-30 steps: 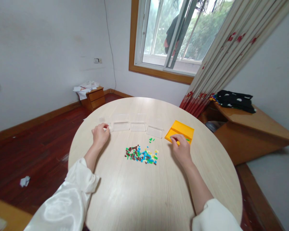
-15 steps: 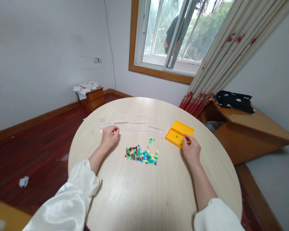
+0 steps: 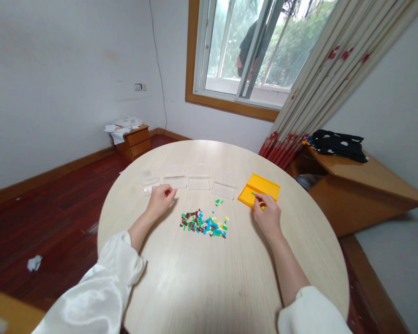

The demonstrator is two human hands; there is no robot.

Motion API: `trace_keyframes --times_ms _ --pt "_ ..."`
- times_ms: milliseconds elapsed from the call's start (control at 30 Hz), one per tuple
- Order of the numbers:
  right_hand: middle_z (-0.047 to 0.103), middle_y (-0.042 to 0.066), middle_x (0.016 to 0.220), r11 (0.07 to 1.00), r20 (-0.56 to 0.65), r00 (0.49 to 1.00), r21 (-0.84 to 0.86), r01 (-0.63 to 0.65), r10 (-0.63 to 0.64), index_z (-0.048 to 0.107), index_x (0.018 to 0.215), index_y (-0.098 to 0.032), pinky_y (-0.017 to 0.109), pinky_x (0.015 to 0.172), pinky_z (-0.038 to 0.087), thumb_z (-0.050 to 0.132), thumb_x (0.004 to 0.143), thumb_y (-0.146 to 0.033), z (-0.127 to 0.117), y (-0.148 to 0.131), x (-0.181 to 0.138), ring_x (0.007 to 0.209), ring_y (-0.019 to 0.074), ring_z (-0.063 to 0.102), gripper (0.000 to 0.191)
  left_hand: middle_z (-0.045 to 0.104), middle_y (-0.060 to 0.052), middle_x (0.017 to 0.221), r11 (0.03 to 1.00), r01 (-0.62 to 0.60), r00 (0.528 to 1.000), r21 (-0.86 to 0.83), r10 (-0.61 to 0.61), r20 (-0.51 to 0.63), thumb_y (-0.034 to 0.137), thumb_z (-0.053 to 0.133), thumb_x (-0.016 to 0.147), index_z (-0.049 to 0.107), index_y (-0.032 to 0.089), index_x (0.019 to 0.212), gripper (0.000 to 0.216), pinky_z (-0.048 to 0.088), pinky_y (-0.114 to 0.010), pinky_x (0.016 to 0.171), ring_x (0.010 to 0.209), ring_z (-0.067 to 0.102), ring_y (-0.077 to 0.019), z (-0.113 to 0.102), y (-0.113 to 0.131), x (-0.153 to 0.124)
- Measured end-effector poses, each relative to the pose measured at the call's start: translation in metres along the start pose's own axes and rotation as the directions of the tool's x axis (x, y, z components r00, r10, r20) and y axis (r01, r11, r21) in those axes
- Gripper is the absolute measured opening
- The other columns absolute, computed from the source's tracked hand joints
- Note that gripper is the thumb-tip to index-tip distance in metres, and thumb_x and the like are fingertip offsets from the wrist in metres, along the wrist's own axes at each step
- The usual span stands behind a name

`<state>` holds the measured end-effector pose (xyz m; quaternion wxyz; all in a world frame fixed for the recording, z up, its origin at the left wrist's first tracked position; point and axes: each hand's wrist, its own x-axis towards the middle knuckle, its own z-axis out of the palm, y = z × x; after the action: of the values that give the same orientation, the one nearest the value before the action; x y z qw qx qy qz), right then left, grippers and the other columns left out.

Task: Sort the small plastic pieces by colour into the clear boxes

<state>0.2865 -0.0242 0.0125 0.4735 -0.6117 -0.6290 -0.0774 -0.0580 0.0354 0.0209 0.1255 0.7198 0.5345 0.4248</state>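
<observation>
My right hand (image 3: 267, 212) is over the open yellow case (image 3: 270, 188), fingers closed together at a small green brick (image 3: 253, 193) at their tips. My left hand (image 3: 162, 200) hovers near the row of clear plastic boxes, its fingers curled in; whether anything is between them is hidden. It partly covers the leftmost clear box (image 3: 148, 188). Between my hands lies a loose pile of small brown, green, blue and yellow bricks (image 3: 204, 223). Several green bricks (image 3: 218, 202) lie apart, just beyond the pile.
More clear boxes (image 3: 198, 183) stand in a curved row across the round table (image 3: 202, 278). Faint clear lids lie behind them. On the right, a wooden cabinet (image 3: 376, 185) holds dark folded cloth. A person is partly visible outside the window.
My right hand has moved left and farther into the yellow case, its fingertips reaching the green brick. My left hand has shifted slightly right, its fingers curled more closely.
</observation>
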Motion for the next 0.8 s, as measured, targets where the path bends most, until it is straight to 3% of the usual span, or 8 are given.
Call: trace_keyframes --times_ms 133,233,533,800 --pt "0.064 0.006 0.079 0.992 0.206 0.973 0.092 0.082 -0.1 0.063 0.082 -0.018 0.032 0.064 0.047 0.047 0.08 -0.019 0.007 -0.016 -0.005 0.07 0.0178 0.058 0.016 0.056 -0.001 0.056 1.0 -0.015 0.998 -0.016 0.016 0.06 0.031 0.05 0.076 0.052 0.018 0.055 0.025 0.036 -0.027 0.06 0.057 0.048 -0.0142 0.004 0.008 -0.003" --pt "0.064 0.006 0.079 0.986 0.285 0.95 0.137 0.092 -0.128 0.063 0.081 -0.019 0.031 0.064 0.047 0.047 0.08 -0.017 0.009 -0.023 -0.008 0.071 0.0176 0.058 0.015 0.058 -0.002 0.057 0.999 -0.029 0.996 -0.028 0.031 0.079 0.03 0.051 0.077 0.054 0.018 0.056 0.024 0.037 -0.028 0.062 0.058 0.05 -0.0148 0.006 0.013 -0.005" --pt "0.064 0.005 0.078 0.985 0.314 0.94 0.142 0.094 -0.135 0.062 0.08 -0.019 0.032 0.066 0.047 0.047 0.079 -0.017 0.011 -0.019 -0.009 0.07 0.0181 0.058 0.015 0.057 -0.001 0.055 0.994 -0.102 0.978 -0.045 0.108 0.177 0.028 0.052 0.076 0.053 0.018 0.053 0.025 0.037 -0.028 0.062 0.056 0.05 -0.0145 0.019 0.021 -0.013" --pt "0.063 0.005 0.078 0.988 0.348 0.928 0.126 0.093 -0.132 0.06 0.081 -0.019 0.031 0.067 0.047 0.047 0.081 -0.017 0.009 -0.023 -0.01 0.07 0.0176 0.057 0.014 0.058 -0.001 0.056 0.992 -0.118 0.976 -0.039 0.124 0.182 0.028 0.053 0.077 0.054 0.017 0.054 0.025 0.036 -0.029 0.065 0.057 0.05 -0.0147 0.021 0.021 -0.014"
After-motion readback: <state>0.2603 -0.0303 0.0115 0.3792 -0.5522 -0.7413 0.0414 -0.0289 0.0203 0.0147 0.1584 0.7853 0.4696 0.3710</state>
